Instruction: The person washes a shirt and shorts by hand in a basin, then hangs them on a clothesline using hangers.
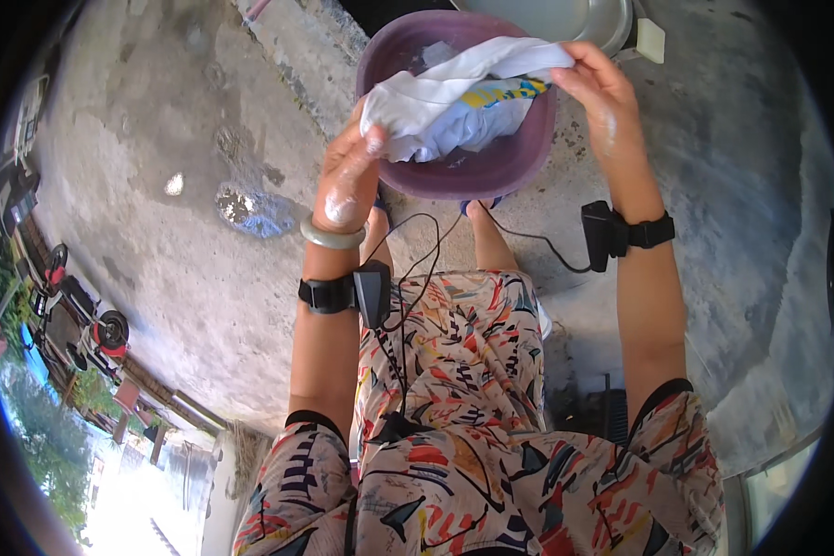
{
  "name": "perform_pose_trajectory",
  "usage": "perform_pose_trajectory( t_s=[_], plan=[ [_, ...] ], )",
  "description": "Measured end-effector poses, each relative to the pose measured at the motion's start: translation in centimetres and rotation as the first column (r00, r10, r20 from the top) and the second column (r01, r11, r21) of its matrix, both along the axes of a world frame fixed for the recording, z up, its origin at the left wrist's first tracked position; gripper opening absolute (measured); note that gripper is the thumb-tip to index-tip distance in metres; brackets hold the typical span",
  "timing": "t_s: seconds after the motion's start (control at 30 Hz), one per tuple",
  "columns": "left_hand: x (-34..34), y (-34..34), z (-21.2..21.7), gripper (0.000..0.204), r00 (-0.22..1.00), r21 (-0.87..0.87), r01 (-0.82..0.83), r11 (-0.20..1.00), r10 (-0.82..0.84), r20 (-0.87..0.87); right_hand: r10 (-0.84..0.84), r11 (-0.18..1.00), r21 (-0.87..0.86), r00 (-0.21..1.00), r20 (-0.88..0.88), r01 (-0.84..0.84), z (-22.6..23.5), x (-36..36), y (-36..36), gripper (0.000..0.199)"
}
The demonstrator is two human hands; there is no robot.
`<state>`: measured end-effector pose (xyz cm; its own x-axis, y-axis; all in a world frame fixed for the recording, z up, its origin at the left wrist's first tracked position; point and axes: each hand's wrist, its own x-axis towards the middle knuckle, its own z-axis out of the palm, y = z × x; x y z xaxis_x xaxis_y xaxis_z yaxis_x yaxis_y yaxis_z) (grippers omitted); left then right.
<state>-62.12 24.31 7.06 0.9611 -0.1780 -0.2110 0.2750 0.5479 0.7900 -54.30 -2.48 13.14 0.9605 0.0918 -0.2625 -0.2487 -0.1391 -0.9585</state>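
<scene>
A wet white garment (454,97) with a yellow and blue print is stretched over a purple plastic basin (491,171) on the concrete floor. My left hand (347,176), soapy and wearing a pale green bangle, grips the garment's left end at the basin's rim. My right hand (598,88) pinches the garment's right end above the basin. Both wrists carry black strapped devices with cables. Soapy water shows inside the basin under the cloth.
A pale metal basin (565,18) and a small white block (650,40) lie beyond the purple one. A wet puddle (250,208) marks the concrete to the left. Scooters (83,320) stand at the far left edge. My patterned dress fills the lower middle.
</scene>
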Motion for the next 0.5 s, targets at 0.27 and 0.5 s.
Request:
perform_pose_trajectory(
  t_s=[0.27, 0.5],
  plan=[
    [1.3, 2.8, -0.9, 0.058, 0.911, -0.396, 0.331, 0.856, -0.181, 0.370, -0.051, 0.953, 0.301, 0.998, 0.019, 0.043, 4.5, 0.1, 1.8, 0.031],
    [3.4, -6.6, -3.6, 0.057, 0.845, 0.934, -0.345, 0.096, -0.400, 0.354, 0.025, 0.967, 0.255, 0.996, -0.080, -0.003, -0.4, 3.1, 4.5, 0.028]
  ],
)
